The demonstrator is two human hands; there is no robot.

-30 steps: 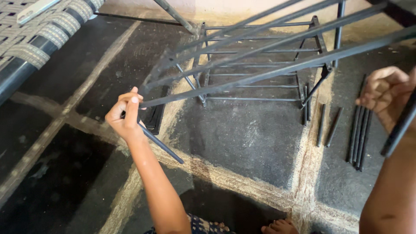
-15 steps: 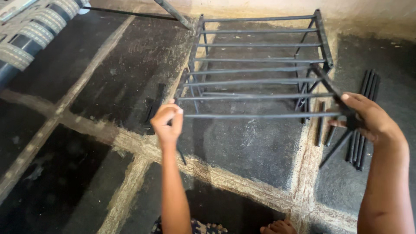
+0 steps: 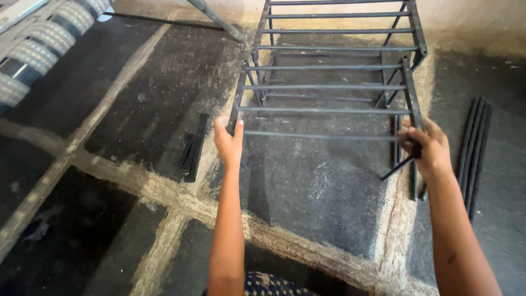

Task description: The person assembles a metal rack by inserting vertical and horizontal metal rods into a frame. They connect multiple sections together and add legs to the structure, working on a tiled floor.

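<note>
left hand [image 3: 228, 141]: fingers closed on near-left corner of black metal rack [image 3: 329, 87] | right hand [image 3: 430, 149]: clamped on near-right corner; keep both sides level (loose rods [image 3: 475, 148] lie right)

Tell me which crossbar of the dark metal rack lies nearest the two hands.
The lowest crossbar, running between the left hand and right hand. Every other bar of the rack lies farther up, towards the wall.
</note>
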